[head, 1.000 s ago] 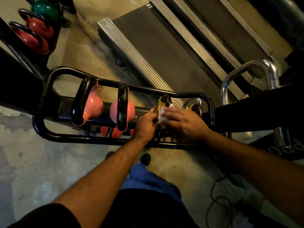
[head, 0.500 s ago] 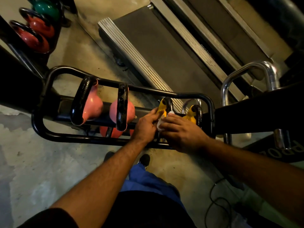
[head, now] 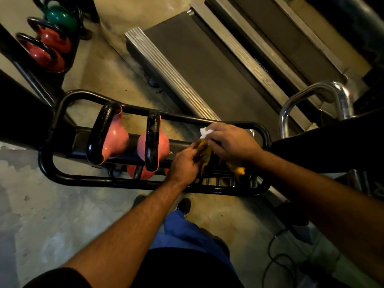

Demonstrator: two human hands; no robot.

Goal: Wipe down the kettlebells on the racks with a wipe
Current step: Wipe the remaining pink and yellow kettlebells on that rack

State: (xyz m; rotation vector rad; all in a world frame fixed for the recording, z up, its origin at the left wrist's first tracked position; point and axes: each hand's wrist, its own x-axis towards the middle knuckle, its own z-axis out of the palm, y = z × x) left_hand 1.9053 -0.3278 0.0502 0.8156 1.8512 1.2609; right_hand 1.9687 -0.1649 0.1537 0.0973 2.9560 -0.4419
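Note:
A black tube rack (head: pixel 52 169) holds two pink kettlebells (head: pixel 116 140) (head: pixel 164 146) with black handles on its left half. Two small yellow kettlebells sit on its right half. My left hand (head: pixel 185 163) grips the body of the nearer yellow kettlebell (head: pixel 205 154). My right hand (head: pixel 230 142) is closed on a white wipe (head: pixel 204 132) and rests over that kettlebell's handle, hiding most of it. The second yellow kettlebell (head: pixel 239 170) shows only a small part under my right wrist.
A second rack at the top left carries two red kettlebells (head: pixel 47 57) and a green one (head: pixel 62 19). A treadmill deck (head: pixel 207 65) lies behind the rack, a chrome handrail (head: pixel 311 92) to the right. A black cable (head: pixel 276 260) trails on the concrete floor.
My right hand has slid with the wipe away from me, up over the yellow kettlebell's handle toward the rack's far rail. My left hand has stayed on the kettlebell's body.

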